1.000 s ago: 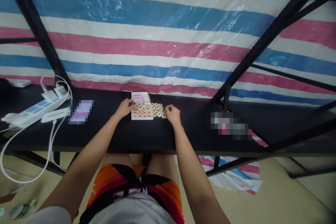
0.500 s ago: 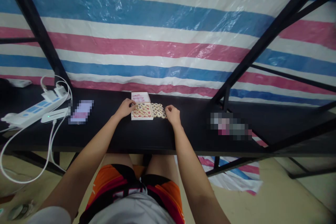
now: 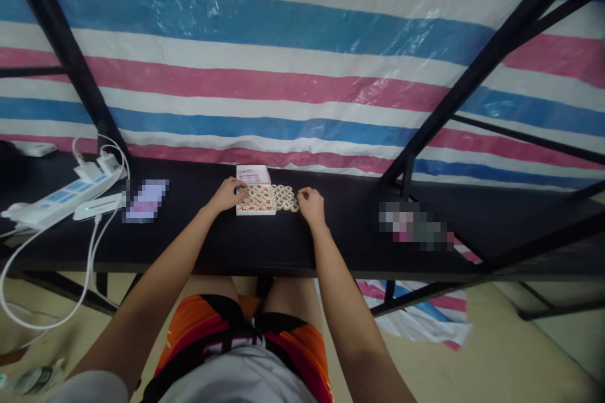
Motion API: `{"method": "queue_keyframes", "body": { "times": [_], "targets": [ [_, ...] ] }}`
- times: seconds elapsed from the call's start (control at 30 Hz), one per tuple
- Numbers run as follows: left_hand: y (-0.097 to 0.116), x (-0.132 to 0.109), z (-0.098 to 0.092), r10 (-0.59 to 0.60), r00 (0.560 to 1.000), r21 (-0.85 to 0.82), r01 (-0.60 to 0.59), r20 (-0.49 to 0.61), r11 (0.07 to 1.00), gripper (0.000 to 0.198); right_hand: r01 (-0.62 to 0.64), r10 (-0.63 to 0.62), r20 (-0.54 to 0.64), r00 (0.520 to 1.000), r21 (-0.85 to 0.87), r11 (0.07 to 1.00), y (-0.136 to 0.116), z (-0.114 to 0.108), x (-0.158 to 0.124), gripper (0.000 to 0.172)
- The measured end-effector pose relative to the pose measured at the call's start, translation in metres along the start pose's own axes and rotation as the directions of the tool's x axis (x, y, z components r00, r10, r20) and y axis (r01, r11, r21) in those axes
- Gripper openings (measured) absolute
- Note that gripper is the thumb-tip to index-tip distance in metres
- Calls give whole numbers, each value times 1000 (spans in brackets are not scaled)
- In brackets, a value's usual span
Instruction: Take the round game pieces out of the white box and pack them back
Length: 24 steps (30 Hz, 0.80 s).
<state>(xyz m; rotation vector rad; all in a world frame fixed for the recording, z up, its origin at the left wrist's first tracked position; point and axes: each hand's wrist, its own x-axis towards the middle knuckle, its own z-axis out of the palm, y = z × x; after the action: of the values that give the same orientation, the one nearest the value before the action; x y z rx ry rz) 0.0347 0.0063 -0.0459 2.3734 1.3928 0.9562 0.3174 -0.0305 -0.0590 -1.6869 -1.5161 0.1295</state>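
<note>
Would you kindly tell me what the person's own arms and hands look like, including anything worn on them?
Both forearms are bare. The left hand and right hand wear no gloves, and no watch shows at either wrist. A pale grey short sleeve edges the left upper arm.

Backdrop is a big pink, blue and white striped tarp [image 3: 283, 75] filling everything from 9 through 12 to 3 o'clock, with black metal frame bars [image 3: 477, 72] slanting across it at 10 and 2. The black table [image 3: 265, 245] runs straight across the middle. Over at 9 o'clock there's a white power strip [image 3: 61, 196] with chargers [image 3: 97, 167] plugged in. Just beside it is a flat white gadget [image 3: 99, 206] showing a tiny green light, and white cables [image 3: 89, 264] loop off the table edge. A bottle [image 3: 40, 378] lies on the floor at 7, and more tarp [image 3: 425, 318] is bunched under the table at 4.
</note>
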Motion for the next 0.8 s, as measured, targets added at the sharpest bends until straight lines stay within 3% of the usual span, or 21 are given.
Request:
{"method": "queue_keyframes", "body": {
  "times": [0.3, 0.6, 0.8],
  "targets": [
    [-5, 0, 0, -41, 999, 50, 41, 1, 998, 33, 56, -57, 32, 998, 15, 998, -3, 4, 0, 21],
    [-1, 1, -2, -16, 999, 171, 9, 40, 985, 27, 100, -101, 42, 994, 25, 995, -4, 8, -2, 20],
    [11, 0, -9, 9, 999, 217, 1, -46, 976, 23, 177, -177, 38, 983, -1, 984, -14, 7, -7, 20]
  ]
}}
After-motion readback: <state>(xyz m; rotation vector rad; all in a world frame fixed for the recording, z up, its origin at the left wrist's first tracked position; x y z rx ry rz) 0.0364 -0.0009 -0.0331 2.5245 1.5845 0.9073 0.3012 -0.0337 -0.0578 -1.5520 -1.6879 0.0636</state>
